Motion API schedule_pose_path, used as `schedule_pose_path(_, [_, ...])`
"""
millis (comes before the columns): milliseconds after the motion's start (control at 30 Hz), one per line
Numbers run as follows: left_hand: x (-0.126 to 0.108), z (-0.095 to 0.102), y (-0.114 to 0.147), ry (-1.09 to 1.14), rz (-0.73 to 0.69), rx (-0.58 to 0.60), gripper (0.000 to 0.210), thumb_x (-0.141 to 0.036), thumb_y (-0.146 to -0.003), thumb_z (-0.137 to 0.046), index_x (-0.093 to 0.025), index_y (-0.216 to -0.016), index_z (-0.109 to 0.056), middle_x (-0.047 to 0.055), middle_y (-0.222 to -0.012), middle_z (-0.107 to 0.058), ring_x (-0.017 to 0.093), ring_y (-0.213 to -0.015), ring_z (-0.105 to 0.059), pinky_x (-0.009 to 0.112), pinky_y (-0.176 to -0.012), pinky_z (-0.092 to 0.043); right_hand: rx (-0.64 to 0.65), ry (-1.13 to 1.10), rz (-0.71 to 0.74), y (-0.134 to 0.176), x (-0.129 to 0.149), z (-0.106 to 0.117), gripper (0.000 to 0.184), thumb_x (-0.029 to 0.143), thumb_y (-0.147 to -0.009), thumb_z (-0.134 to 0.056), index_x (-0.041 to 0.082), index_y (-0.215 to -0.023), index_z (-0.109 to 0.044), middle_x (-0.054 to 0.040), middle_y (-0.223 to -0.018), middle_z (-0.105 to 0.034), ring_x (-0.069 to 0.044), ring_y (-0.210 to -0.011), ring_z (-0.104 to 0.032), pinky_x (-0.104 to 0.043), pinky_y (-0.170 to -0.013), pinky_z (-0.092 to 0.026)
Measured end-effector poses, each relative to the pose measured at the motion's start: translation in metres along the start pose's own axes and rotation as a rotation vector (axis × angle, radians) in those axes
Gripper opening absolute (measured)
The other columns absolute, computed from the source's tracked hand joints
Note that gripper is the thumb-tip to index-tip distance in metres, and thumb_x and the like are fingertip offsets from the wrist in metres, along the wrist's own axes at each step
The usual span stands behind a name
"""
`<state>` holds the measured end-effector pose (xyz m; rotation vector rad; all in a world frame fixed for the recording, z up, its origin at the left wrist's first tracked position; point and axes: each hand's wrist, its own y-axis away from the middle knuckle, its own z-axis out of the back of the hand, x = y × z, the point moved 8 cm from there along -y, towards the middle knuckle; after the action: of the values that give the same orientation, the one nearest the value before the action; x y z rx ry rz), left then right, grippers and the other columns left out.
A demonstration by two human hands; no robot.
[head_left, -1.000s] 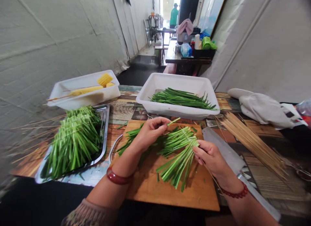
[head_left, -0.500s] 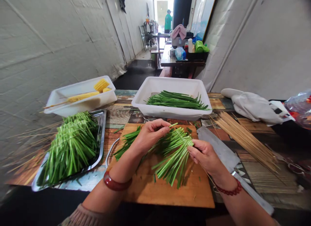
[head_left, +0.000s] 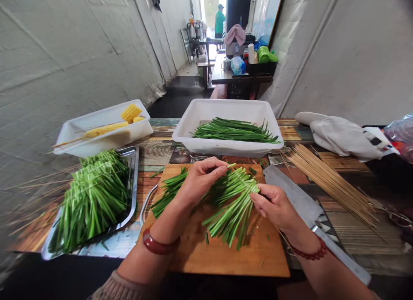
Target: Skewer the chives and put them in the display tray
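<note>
- A single chive stalk (head_left: pixel 229 165) is pinched between the thumb and fingertips of the left hand (head_left: pixel 201 179), which is closed over the far edge of the cutting board (head_left: pixel 222 252).
- The right hand (head_left: pixel 274 205) is closed around a row of cut chives (head_left: pixel 234 205) fanned across the board; a thin bamboo skewer (head_left: pixel 281 236) is seen running back under the palm towards the wrist.
- A looser bunch of chive pieces (head_left: pixel 167 192) is laid on the left part of the board, behind the left wrist.
- A cleaver (head_left: pixel 300 207) is laid flat on the table (head_left: pixel 161 151), just beside the right edge of the board, its handle towards the person.
- A pile of bare skewers (head_left: pixel 329 184) is spread on the table to the right of the cleaver.
- A white tub (head_left: pixel 226 147) holding long uncut chives (head_left: pixel 232 132) is placed directly beyond the board.
- On the left, a metal tray (head_left: pixel 134 184) is filled with finished chive skewers (head_left: pixel 93 196); behind it, a second white tub (head_left: pixel 97 138) holds skewered corn (head_left: pixel 130 112).
- A white cloth (head_left: pixel 342 136) is seen at the far right of the table.
</note>
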<state>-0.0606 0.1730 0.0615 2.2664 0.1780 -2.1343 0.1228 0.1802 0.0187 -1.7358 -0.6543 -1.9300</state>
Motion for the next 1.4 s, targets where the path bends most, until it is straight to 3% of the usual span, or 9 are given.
schedule_pose_path(600, [-0.006,-0.002,0.001,0.029,-0.003,-0.043,0.020,-0.034,-0.076,-0.073,-0.014,-0.072,-0.072,0.000,-0.069,-0.060,0.012,-0.067,-0.050,0.025,-0.065,-0.038,-0.022,0.026,-0.014,0.000,0.004,0.000,0.040,0.050,-0.090,-0.058,0.019,-0.065,-0.050,0.0061,-0.053,-0.039,-0.007,-0.045,-0.031,-0.021,-0.043,-0.025])
schedule_pose_path(967, [-0.012,-0.003,0.001,-0.139,-0.085,0.009,0.021,-0.033,-0.083,-0.067,-0.014,-0.073,-0.071,0.001,-0.072,-0.059,0.013,-0.070,-0.051,0.026,-0.067,-0.039,-0.015,0.064,0.020,0.000,0.004,0.001,0.040,0.048,-0.092,-0.057,0.020,-0.065,-0.050,0.0062,-0.053,-0.040,-0.008,-0.046,-0.032,-0.022,-0.045,-0.026])
schedule_pose_path(1267, [-0.023,-0.012,0.003,-0.249,-0.165,0.084,0.024,-0.028,-0.085,-0.063,-0.014,-0.066,-0.065,0.003,-0.076,-0.060,0.014,-0.076,-0.054,0.027,-0.074,-0.042,-0.001,0.154,0.095,-0.002,0.017,0.000,0.038,0.044,-0.094,-0.054,0.020,-0.065,-0.051,0.0056,-0.054,-0.041,-0.009,-0.048,-0.034,-0.023,-0.046,-0.027])
schedule_pose_path(1400, [-0.011,-0.017,0.003,-0.108,-0.022,0.207,0.021,-0.035,-0.086,-0.064,-0.014,-0.085,-0.069,0.005,-0.088,-0.067,0.015,-0.081,-0.058,0.027,-0.077,-0.045,0.001,0.142,0.077,-0.005,0.019,0.000,0.040,0.045,-0.093,-0.055,0.020,-0.062,-0.049,0.0054,-0.052,-0.043,-0.009,-0.049,-0.036,-0.024,-0.048,-0.028])
